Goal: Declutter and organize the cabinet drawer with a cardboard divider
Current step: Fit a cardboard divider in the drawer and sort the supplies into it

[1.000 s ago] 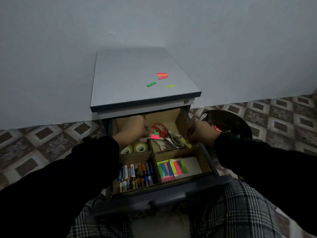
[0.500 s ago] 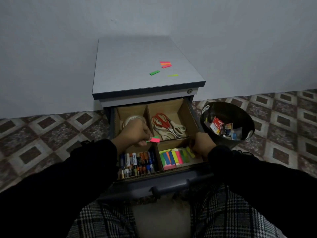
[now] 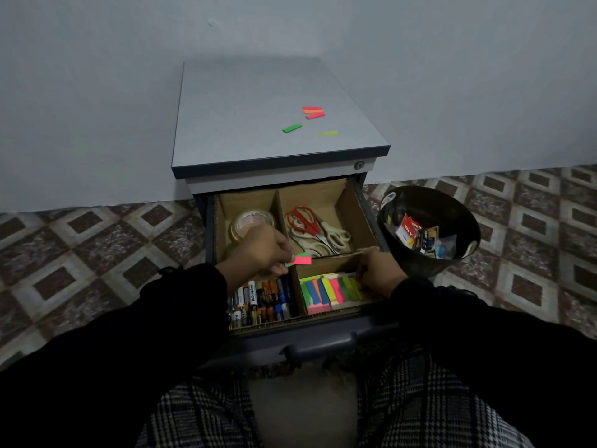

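the step in hand looked like filing loose sticky tabs into the drawer's [image 3: 361, 202] front-right compartment. the left hand [image 3: 261, 250] pinched a pink and green tab pair [image 3: 300, 260] above the cardboard divider [image 3: 280, 208], near where its walls crossed. the right hand [image 3: 378, 273] had its fingers curled down onto the row of coloured sticky notes [image 3: 329, 289] at that compartment's right end; whether it pinched a tab or only pressed the row could not be told. to do it well, the right hand would best steady the row while the left laid its tabs flat, parallel with the others, without bumping the thin divider wall.

batteries [image 3: 261, 299] filled the front-left compartment, a tape roll [image 3: 252, 221] sat in the back-left, scissors [image 3: 313, 227] in the back-right. more loose tabs [image 3: 311, 113] lay toward the right side of the cabinet top [image 3: 242, 124], so some sorting probably remained. a dark bin [image 3: 452, 263] holding scraps stood on the patterned tile floor [image 3: 97, 234] just beside the drawer's right side. a plain pale wall [image 3: 97, 76] rose behind the cabinet.
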A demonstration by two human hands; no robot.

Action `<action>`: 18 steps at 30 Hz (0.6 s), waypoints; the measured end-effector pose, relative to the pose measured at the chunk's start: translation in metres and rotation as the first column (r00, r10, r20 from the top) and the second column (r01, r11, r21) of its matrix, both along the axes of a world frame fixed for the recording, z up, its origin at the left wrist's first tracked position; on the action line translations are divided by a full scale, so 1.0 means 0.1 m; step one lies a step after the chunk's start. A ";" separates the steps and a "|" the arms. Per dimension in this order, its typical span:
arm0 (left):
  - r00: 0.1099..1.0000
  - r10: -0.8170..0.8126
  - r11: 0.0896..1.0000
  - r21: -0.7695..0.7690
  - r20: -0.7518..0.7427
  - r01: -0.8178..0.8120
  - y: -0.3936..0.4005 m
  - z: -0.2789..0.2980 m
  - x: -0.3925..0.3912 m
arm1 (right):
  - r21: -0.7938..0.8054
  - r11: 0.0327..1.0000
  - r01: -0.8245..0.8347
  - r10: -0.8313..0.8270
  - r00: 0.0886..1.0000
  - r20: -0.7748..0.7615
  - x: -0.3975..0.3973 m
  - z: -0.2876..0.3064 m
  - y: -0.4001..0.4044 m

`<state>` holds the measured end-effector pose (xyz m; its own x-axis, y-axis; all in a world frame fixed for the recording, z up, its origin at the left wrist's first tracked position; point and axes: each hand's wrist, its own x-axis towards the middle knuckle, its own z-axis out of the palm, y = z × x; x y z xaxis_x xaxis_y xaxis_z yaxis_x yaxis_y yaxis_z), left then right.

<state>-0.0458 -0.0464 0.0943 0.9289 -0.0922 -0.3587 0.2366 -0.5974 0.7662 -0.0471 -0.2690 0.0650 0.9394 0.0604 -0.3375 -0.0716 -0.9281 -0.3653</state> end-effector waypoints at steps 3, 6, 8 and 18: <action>0.999 0.035 0.998 -0.051 -0.015 -0.036 -0.06 -0.02 -0.02 | 0.004 1.000 -0.026 0.026 1.000 -0.005 -0.01 0.03 -0.01; 0.998 0.044 0.993 -0.107 -0.035 -0.048 -0.11 -0.02 -0.04 | 0.082 0.996 0.018 -0.014 0.999 -0.046 -0.01 0.03 -0.04; 0.998 0.046 0.984 -0.171 -0.045 -0.053 -0.14 -0.02 -0.06 | 0.248 0.963 0.104 -0.081 0.992 -0.101 -0.05 0.06 -0.04; 0.982 0.110 0.871 -0.461 -0.153 -0.169 -0.41 -0.01 -0.20 | 0.849 0.329 0.413 -0.331 0.893 -0.306 -0.21 0.21 0.17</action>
